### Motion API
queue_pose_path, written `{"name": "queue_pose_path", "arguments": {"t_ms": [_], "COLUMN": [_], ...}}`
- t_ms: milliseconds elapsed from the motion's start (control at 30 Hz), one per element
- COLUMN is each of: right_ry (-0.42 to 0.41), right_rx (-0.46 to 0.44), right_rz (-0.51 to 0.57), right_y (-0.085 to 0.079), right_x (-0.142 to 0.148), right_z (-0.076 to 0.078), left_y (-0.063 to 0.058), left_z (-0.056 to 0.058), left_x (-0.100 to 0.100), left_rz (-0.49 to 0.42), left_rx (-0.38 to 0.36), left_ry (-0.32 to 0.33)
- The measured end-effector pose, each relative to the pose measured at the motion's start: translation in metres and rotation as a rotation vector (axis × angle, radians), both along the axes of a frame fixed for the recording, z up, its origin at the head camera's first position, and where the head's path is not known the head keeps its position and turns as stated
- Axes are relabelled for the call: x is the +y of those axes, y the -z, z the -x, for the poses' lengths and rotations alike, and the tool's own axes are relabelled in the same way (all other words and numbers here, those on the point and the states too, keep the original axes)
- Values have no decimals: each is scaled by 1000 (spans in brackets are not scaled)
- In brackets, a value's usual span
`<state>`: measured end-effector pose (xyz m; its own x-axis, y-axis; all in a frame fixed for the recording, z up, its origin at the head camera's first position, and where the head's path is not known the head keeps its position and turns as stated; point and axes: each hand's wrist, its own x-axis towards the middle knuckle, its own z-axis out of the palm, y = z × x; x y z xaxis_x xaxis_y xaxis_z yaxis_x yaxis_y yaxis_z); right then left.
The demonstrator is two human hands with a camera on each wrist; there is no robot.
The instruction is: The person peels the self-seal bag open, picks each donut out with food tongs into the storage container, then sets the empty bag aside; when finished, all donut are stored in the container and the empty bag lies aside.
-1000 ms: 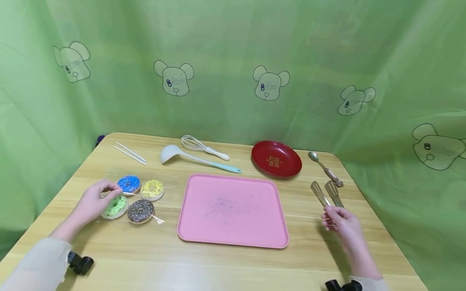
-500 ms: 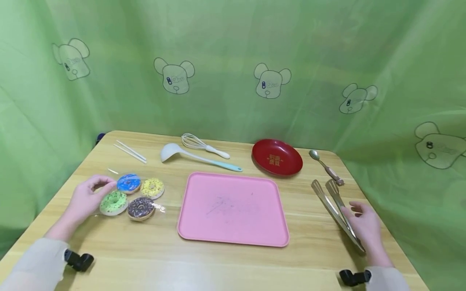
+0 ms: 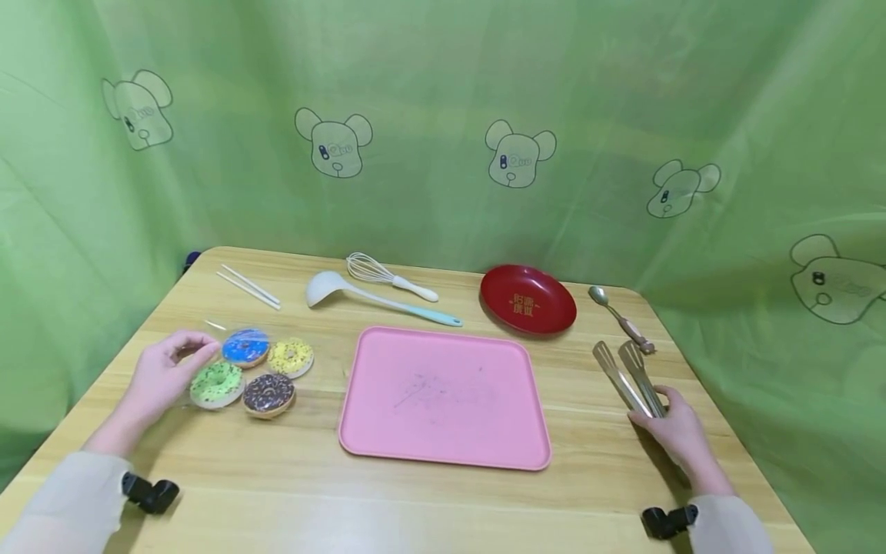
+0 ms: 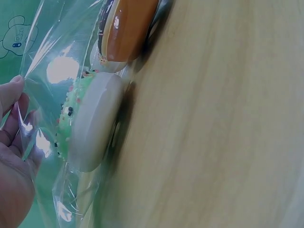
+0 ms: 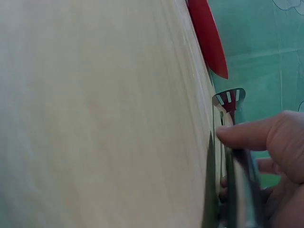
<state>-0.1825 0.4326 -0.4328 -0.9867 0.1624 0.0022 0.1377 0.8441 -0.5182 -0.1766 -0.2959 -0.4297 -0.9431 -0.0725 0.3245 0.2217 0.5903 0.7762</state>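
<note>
My left hand (image 3: 159,377) pinches the edge of a clear plastic bag (image 4: 45,102) between thumb and fingers. The bag lies over toy donuts: a green donut (image 3: 218,383), a blue donut (image 3: 238,348), a yellow donut (image 3: 291,358) and a chocolate donut (image 3: 268,394). In the left wrist view the green donut shows edge-on beside my fingers. On the right, my right hand (image 3: 681,438) holds metal tongs (image 3: 618,382) by the arms, thumb on one side and fingers on the other. The slotted tong heads point away from me and stand apart; the rear end is hidden behind the hand.
A pink tray (image 3: 443,455) lies mid-table between the hands. Along the back are white chopsticks (image 3: 249,288), a ladle (image 3: 374,300), a whisk (image 3: 391,278), a red plate (image 3: 494,296) and a spoon (image 3: 621,318). A green curtain (image 3: 429,69) hangs behind the table.
My right hand slid back along the tongs, then came forward and left onto their middle. The left hand moved slightly left with the bag edge; a bright strip now shows behind the blue donut.
</note>
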Motion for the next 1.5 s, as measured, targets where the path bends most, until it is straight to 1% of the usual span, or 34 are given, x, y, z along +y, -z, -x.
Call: {"name": "queue_pose_path", "arguments": {"t_ms": [167,267,400,567,733,833,900,1033,1133,1367,1500], "right_ry": [23,15,-39,-109,-162,-189,-205,-262,-307,-376,-427], "right_rx": [76,109,119,120,125,105,75,26,-1,-48,-73], "right_rz": [38,98,164,155,199,278,341,461,520,525,556], "right_y": [3,1,-7,-22,-32,-35,-36,-36,-34,-29,-27], "right_x": [-1,-5,-18,-45,-78,-96,-107,-129,-145,-181,-202], "right_z": [-2,-3,-3,-6,-8,-9,-10,-10,-8,-4,-2], "left_y": [2,1,-1,-2,-2,1,1,1,0,-1,-2], "left_z": [1,1,-1,-1,-1,-1,0,0,-1,-1,-2], "left_x": [-1,0,0,0,0,-1,-2,-1,0,1,2], "left_rz": [1,0,-6,0,11,14,15,19,17,17,27], "left_rx": [0,-3,-17,-23,-14,-6,-3,5,9,7,-10], "left_ry": [-2,-5,-19,-21,-21,-16,-13,-7,-4,-1,-10]}}
